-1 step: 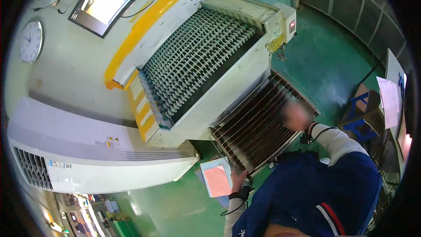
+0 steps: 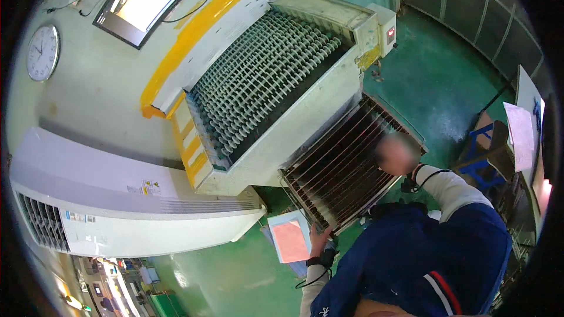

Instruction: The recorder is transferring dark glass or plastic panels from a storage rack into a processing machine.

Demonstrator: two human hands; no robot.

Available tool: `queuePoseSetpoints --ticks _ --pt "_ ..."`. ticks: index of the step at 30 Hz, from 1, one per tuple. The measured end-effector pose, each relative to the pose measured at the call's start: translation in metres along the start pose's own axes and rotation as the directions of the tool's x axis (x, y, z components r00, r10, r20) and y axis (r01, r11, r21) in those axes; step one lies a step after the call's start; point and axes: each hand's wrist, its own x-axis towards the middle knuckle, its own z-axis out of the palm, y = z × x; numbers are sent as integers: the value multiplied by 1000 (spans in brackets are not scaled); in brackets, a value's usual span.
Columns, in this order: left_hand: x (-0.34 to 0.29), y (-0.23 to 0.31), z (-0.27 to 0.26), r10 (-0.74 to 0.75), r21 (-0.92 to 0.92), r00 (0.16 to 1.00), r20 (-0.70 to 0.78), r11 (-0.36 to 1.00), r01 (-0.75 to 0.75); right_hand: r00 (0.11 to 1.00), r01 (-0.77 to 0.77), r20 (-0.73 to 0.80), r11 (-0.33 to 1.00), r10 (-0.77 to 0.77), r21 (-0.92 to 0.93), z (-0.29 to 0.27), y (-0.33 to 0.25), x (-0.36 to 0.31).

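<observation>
A wire rack [image 2: 352, 161] with thin parallel rods over a dark interior sits in front of the roller conveyor. Its near left corner is gripped by my left hand [image 2: 320, 239], the fingers curled at the edge. My right hand [image 2: 398, 154] is at the rack's right side, but a blurred patch covers it and its fingers do not show. Dark bands circle both wrists, each with a thin cord. The conveyor [image 2: 264, 76] carries rows of pale ring-shaped rollers, all without a load that I can see.
A white air conditioner [image 2: 147, 223] stands at the left. Pink and blue sheets [image 2: 291, 240] lie beside my left hand. At the right are a blue-framed stand [image 2: 484, 152] and a board with paper [image 2: 521, 135]. A screen [image 2: 154, 0] and a clock [image 2: 43, 53] hang on the wall.
</observation>
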Motion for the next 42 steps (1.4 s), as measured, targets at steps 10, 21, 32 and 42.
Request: queuePoseSetpoints --ticks 10,21,32,42 --pt "19 -44 8 -107 253 969 223 966 48 875 -269 420 963 242 5 34 -11 -48" --pt "-55 -75 56 -228 432 829 511 902 -18 719 -407 569 906 399 -120 104 29 -187" --pt "-147 -62 12 -260 502 875 407 865 23 943 -218 295 952 150 214 118 -33 -279" --pt "-171 -46 -27 -139 423 932 334 906 -17 983 -170 123 935 138 311 77 -61 -298"
